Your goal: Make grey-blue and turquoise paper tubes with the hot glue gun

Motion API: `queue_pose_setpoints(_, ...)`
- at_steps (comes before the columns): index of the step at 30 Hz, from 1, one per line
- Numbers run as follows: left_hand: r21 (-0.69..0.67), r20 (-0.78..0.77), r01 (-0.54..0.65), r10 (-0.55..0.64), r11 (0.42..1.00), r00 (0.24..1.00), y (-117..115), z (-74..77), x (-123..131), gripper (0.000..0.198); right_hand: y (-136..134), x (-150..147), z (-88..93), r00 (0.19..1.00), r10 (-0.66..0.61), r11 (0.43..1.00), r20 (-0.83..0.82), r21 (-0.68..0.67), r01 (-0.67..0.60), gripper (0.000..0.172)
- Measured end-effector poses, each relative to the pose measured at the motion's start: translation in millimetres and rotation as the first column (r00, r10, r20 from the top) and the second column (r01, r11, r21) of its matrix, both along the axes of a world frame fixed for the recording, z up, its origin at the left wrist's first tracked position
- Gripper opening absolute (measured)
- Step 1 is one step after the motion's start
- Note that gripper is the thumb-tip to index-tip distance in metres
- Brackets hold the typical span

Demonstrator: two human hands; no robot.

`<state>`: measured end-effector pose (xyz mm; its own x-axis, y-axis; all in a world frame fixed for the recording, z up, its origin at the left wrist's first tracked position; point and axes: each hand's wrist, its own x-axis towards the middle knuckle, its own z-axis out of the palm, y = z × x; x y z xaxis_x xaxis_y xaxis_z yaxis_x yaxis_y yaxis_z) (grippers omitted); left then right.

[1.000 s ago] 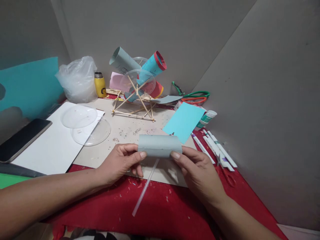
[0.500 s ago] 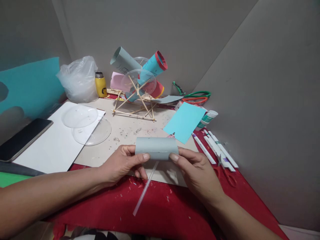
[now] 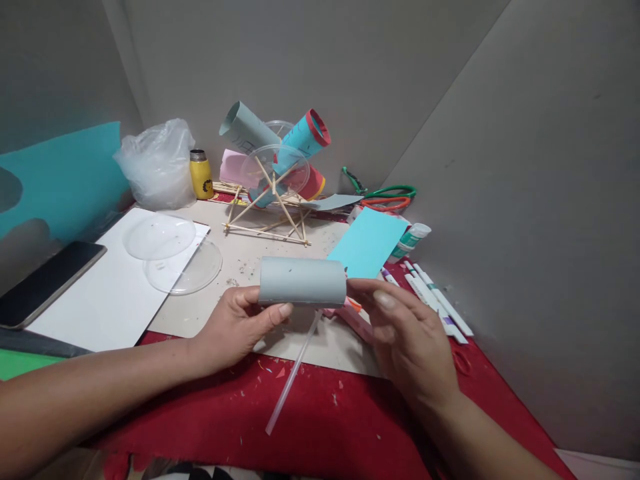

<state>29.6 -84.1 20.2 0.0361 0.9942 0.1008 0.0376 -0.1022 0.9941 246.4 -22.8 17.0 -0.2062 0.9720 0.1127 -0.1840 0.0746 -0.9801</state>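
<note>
A grey paper tube lies level in front of me, above the beige board. My left hand grips its left end, thumb on the near side and fingers partly hidden behind and inside. At the right end is my right hand, its thumb lifted off the paper and its index fingertip close to the rim; whether that finger touches cannot be made out. Under the tube, a clear straw reaches toward the front edge. Pink and orange paper pieces show just below the tube.
Behind stands a stick frame bearing coloured paper tubes and clear discs. Clear lids, white paper and a phone lie left. Blue paper, a glue tube and several markers are at right.
The right thumb has come off the tube and the right hand has opened. The tube has risen slightly and shifted left, its seam edge turned downward.
</note>
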Motion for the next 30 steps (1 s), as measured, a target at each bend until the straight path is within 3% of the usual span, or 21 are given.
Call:
queue_pose_setpoints(3,0.311,-0.173,0.023,0.033,0.950,0.984,-1,-4.0,-1,0.012,6,-3,5.3,0.998,-0.037,0.984,-0.057,-0.177,0.026,0.023)
queue_pose_setpoints(8,0.615,-0.412,0.189,0.108,0.765,0.905,1,-4.6,-2,0.016,14,-6,3.6,0.982,0.183,0.957,-0.046,-0.219,-0.189,0.032)
queue_pose_setpoints(11,0.660,-0.466,0.260,0.113,0.705,0.878,0,-1.6,-1,0.014,15,-7,-2.0,0.954,0.300,0.935,-0.007,-0.194,-0.296,0.030)
queue_pose_setpoints(14,0.665,-0.478,0.283,0.103,0.691,0.872,-3,-0.7,-1,0.014,16,-8,-5.3,0.943,0.330,0.918,-0.048,-0.214,-0.333,0.022)
queue_pose_setpoints(18,0.721,-0.452,0.229,0.194,0.654,0.870,-9,-4.6,-3,0.046,18,-8,-3.6,0.964,0.243,0.943,-0.106,-0.207,-0.261,0.024)
queue_pose_setpoints(20,0.723,-0.427,0.185,0.221,0.666,0.877,-11,-6.4,-4,0.055,20,-8,-1.5,0.974,0.174,0.961,-0.142,-0.190,-0.199,0.028)
queue_pose_setpoints(24,0.702,-0.332,0.011,0.314,0.712,0.890,-12,-2.4,-6,0.050,22,-7,1.1,0.981,0.103,0.977,-0.167,-0.169,-0.131,0.032)
queue_pose_setpoints(27,0.761,-0.337,-0.014,0.414,0.649,0.846,-13,8.1,-8,0.039,21,-5,1.5,0.995,0.077,0.992,-0.058,-0.099,-0.082,0.029)
queue_pose_setpoints(30,0.818,-0.438,0.107,0.491,0.565,0.753,-15,19.1,-9,0.028,17,-4,2.5,0.994,0.064,0.998,0.088,0.012,-0.065,0.022)
